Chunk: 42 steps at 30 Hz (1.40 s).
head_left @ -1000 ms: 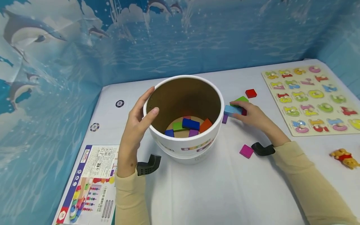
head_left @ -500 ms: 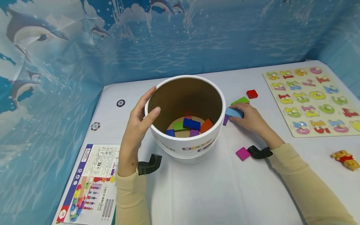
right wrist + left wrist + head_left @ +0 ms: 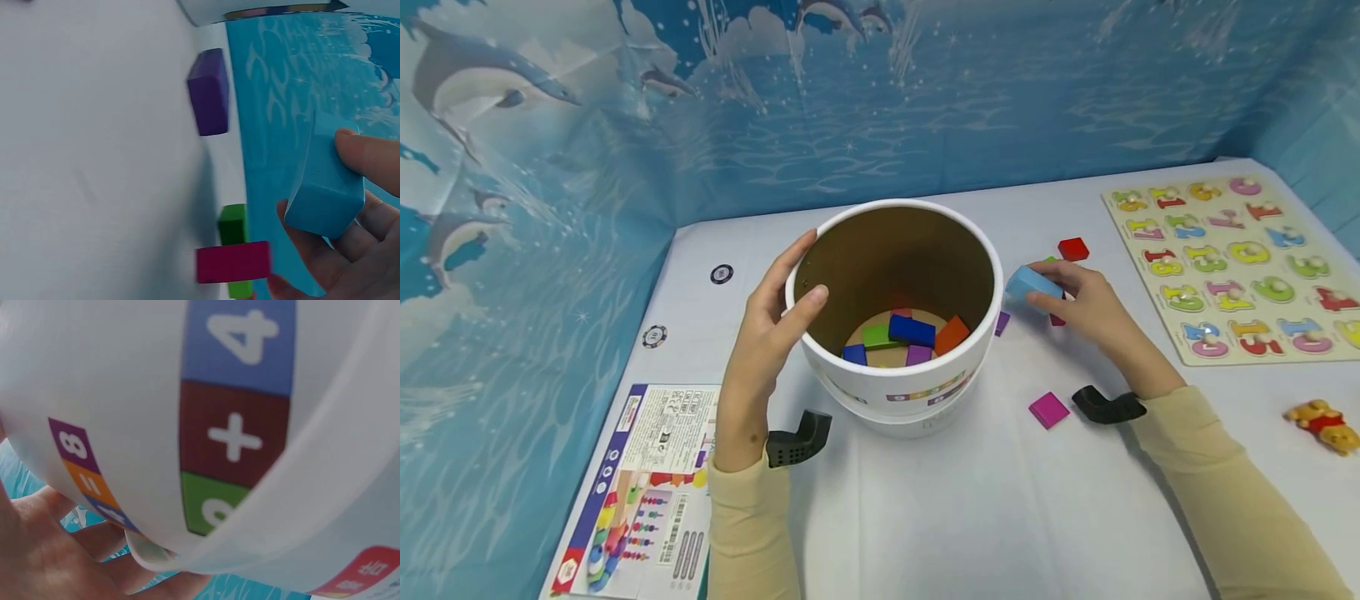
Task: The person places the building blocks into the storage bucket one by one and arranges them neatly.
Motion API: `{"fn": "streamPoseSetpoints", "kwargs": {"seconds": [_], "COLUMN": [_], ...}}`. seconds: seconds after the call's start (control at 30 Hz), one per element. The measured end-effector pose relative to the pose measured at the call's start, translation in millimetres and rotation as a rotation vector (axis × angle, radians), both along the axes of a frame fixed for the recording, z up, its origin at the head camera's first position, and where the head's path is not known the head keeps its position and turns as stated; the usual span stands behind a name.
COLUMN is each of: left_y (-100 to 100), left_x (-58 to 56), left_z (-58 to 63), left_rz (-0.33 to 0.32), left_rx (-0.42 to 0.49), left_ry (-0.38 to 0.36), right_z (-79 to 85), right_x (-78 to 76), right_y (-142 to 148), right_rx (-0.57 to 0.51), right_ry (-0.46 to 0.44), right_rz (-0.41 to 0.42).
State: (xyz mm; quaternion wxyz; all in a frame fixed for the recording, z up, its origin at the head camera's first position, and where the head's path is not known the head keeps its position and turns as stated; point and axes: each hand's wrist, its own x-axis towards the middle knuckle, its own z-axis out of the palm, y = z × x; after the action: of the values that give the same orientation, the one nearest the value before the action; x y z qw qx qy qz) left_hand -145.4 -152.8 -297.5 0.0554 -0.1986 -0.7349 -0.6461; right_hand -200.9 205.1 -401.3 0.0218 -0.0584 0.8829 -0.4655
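A white bucket (image 3: 891, 385) stands mid-table, printed with coloured number tiles. Inside lie blocks, including a dark blue block (image 3: 912, 330), a green block (image 3: 877, 337) and an orange block (image 3: 952, 335). My left hand (image 3: 767, 337) holds the bucket's left side, thumb over the rim, fingers along the outer wall. Right of the bucket, my right hand (image 3: 1078, 302) pinches a light blue block (image 3: 328, 181) between thumb and fingers, raised off the table. Beneath and beside it are a purple block (image 3: 210, 94), a crimson block (image 3: 232, 262) and green blocks (image 3: 233, 224), partly hidden in the head view.
A red block (image 3: 1073, 249) lies behind the right hand and a magenta block (image 3: 1048, 410) in front. A number puzzle board (image 3: 1232, 267) and a small bear figure (image 3: 1324, 425) are at right. Two poker chips (image 3: 722, 274) and a printed box (image 3: 640, 492) are at left.
My right hand has picked up the light blue block, tilted it and moved slightly right with it. The magenta block shifted left beside the right wrist. My left hand keeps its place on the bucket.
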Motion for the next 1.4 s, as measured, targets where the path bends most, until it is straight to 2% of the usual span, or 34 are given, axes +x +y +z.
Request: {"fn": "streamPoseSetpoints", "kwargs": {"seconds": [0.17,0.47,0.6,0.8,0.9,0.97,1.13,1.23,1.4], "left_y": [0,1,1,1,1,0,0,0,1], "left_x": [0.5,0.1,-0.2,0.3,0.5,0.6,0.5,0.1,-1.0], "left_z": [1.0,0.5,0.2,-0.3,0.0,-0.1,-0.5,-0.5,-0.3], "left_rz": [-0.001,-0.012,-0.011,-0.007,-0.005,-0.005,-0.002,-0.002,-0.010], "left_rx": [0.003,0.008,0.000,-0.001,0.000,0.001,0.000,-0.004,-0.001], "left_ry": [0.000,0.003,0.013,0.020,0.017,0.014,0.012,0.014,0.011], "right_z": [16.0,51.3,71.6,103.2,118.4,128.0,149.2,155.6,158.0], "right_x": [5.1,22.7,34.3,51.6,58.5,62.3,70.0,69.7,61.6], "right_y": [2,-2,-8,-25,-36,-42,-59,-71,-90], "right_rx": [-0.037,-0.167,-0.262,-0.451,-0.502,-0.497,-0.345,-0.313,-0.226], "right_ry": [-0.008,0.022,0.071,0.125,0.156,0.184,0.205,0.226,0.272], "right_rz": [-0.035,-0.016,0.038,0.187,0.244,0.259,0.251,0.343,0.578]}}
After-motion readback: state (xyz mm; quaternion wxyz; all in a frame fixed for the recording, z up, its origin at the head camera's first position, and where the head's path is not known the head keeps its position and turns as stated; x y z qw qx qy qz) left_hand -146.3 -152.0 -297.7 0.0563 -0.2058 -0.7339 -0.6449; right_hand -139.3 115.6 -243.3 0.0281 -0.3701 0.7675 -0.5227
